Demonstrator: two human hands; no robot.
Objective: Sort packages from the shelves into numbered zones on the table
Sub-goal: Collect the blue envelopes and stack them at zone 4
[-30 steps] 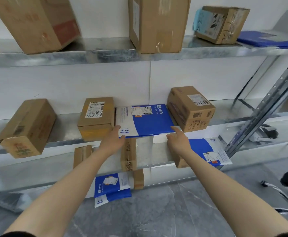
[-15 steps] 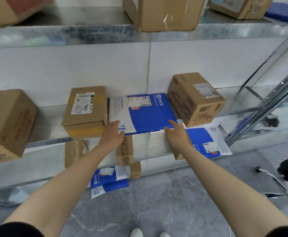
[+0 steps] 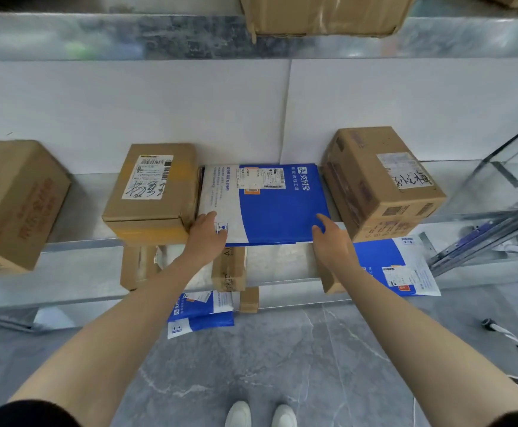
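On the middle shelf (image 3: 76, 241), a plain box (image 3: 14, 204) is set at the far left, its near end overhanging the shelf edge. To its right, well apart, a labelled box (image 3: 153, 192) is placed with a white label and handwriting on its top face. The left hand (image 3: 203, 238) is laid on the near left corner of the mailer (image 3: 267, 204), fingers fairly straight on the white part of its top face, just beside the labelled box. The mailer, blue and white with a printed label near its far edge, lies flat on the middle shelf between the labelled box and the right box (image 3: 380, 183); its near edge projects slightly past the shelf edge. The right hand (image 3: 331, 241) is placed at the near right corner of the mailer, with the forefinger stretched out on the blue face. Its other fingers are hidden behind the back of the hand, so a grip cannot be confirmed. The right box is turned at an angle and carries a label with handwriting. Below, on the lower shelf (image 3: 282, 263), two small boxes (image 3: 228, 266) and a second mailer (image 3: 399, 266) are stored, the latter at the right. Above, a top box (image 3: 322, 13) overhangs the upper shelf (image 3: 97, 38).
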